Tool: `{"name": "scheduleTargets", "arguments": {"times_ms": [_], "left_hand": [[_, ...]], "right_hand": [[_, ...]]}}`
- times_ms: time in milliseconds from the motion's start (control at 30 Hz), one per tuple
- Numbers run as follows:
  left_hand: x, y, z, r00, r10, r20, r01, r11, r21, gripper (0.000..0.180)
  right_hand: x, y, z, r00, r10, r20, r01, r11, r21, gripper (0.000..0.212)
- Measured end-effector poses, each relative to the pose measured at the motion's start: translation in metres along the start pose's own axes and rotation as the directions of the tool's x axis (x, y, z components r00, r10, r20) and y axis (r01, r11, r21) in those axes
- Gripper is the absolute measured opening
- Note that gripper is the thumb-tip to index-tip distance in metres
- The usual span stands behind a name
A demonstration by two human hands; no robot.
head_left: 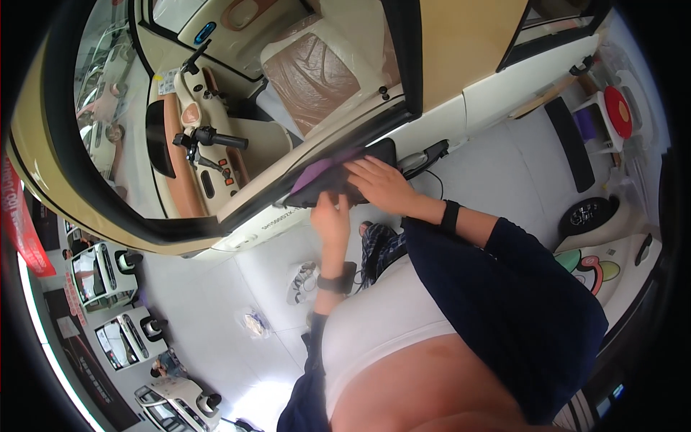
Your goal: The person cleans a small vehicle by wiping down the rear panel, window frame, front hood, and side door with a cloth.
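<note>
A dark, smooth panel with rounded corners (pixel 380 153) sits at the side of a cream-and-gold small vehicle, below its window opening. A purple cloth (pixel 314 173) lies over part of the panel, blurred at its upper edge. My right hand (pixel 379 185) rests on the panel beside the cloth, its fingers stretched out flat. At the panel's lower edge, my left hand (pixel 331 216) has its fingers curled against the rim and pinching it. Both wrists wear dark bands. Whether any cloth lies beneath the right fingers is hidden.
Through the opening show a handlebar (pixel 223 138) and a plastic-covered brown seat (pixel 313 75). A black door handle (pixel 426 158) is just right of the panel. A red-topped stool (pixel 617 111) stands far right. Crumpled plastic (pixel 253 322) lies on the floor; more vehicles are parked at left.
</note>
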State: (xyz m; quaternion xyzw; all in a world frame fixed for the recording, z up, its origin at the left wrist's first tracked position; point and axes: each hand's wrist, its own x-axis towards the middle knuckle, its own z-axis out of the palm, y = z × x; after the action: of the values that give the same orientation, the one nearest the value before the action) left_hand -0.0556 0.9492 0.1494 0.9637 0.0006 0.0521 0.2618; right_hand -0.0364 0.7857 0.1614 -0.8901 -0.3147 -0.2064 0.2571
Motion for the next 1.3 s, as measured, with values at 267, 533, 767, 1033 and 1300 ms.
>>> {"name": "scheduleTargets", "arguments": {"times_ms": [267,533,767,1033,1300], "left_hand": [[0.008,0.049,0.021,0.834,0.527,-0.163,-0.481,0.840,0.252,0.039],[0.015,0.047,0.043,0.934,0.357,-0.006,-0.347,0.912,0.217,0.039],[0.000,0.000,0.040,0.993,-0.001,-0.119,0.037,0.953,0.302,0.035],[-0.009,-0.064,-0.014,0.929,-0.052,-0.368,0.199,0.906,0.374,0.034],[-0.017,-0.106,-0.035,0.985,-0.089,-0.144,0.138,0.914,0.380,0.020]], "right_hand": [[-0.030,0.050,-0.036,0.953,0.301,0.016,-0.298,0.948,-0.113,0.043],[-0.015,0.038,-0.030,0.980,0.189,-0.057,-0.190,0.982,-0.017,0.041],[0.012,0.025,0.016,0.987,-0.154,0.046,0.152,0.988,0.037,0.038],[0.052,-0.023,0.080,0.916,-0.304,0.260,0.260,0.946,0.192,0.042],[0.054,-0.042,0.100,0.921,-0.226,0.318,0.125,0.944,0.307,0.050]]}}
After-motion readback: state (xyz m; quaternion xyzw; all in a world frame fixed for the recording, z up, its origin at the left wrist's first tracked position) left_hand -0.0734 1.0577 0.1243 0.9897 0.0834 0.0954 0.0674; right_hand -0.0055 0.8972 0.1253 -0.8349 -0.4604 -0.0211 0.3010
